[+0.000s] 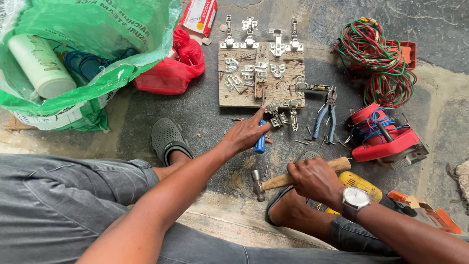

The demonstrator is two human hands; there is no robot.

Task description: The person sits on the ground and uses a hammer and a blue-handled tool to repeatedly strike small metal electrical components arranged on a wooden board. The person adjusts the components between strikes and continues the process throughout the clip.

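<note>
Rough grey concrete floor fills my view, scattered with tools. My left hand is wrapped around a blue-handled screwdriver, index finger stretched along it, tip at the six o'clock edge of a weathered wooden board carrying silver metal cabinet hinges. My right hand is closed around a wooden-handled hammer, head pointing to nine o'clock. Blue-handled pliers lie at three o'clock of the board.

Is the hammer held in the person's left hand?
No, the hammer is gripped by the right hand, while the left hand holds a blue-handled screwdriver.
</note>
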